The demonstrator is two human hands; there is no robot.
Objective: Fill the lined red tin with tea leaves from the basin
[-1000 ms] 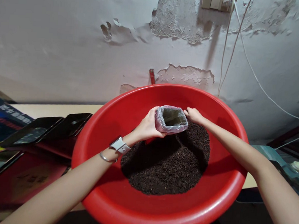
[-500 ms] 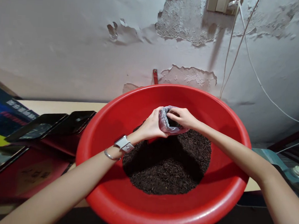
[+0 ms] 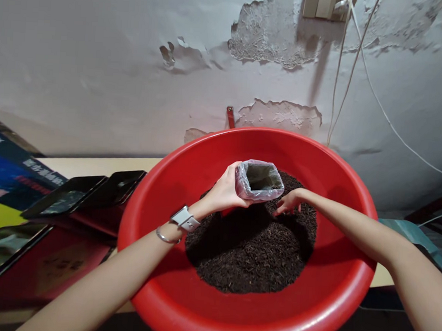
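Observation:
My left hand (image 3: 225, 190) is wrapped round a small red tin lined with a clear plastic bag (image 3: 258, 195). The tin is held above a heap of dark dry tea leaves (image 3: 243, 259), its square mouth facing up toward me. Inside the wide red basin (image 3: 249, 319) lies the heap, partly in shadow. Just right of the tin, my right hand (image 3: 291, 201) hangs low at the leaves with its fingers pointing down and somewhat apart. Nothing shows between those fingers.
Several open red tins with dark rims, such as this one (image 3: 73, 196), stand left of the basin on a pale tabletop (image 3: 101, 164). A printed box (image 3: 3, 167) lies behind them. White cables (image 3: 357, 59) hang from a wall socket (image 3: 324, 4) on the peeling wall.
My right hand has come out of the tin's mouth and moved down and right to the tea leaves. The tin stays in my left hand, nearly in place.

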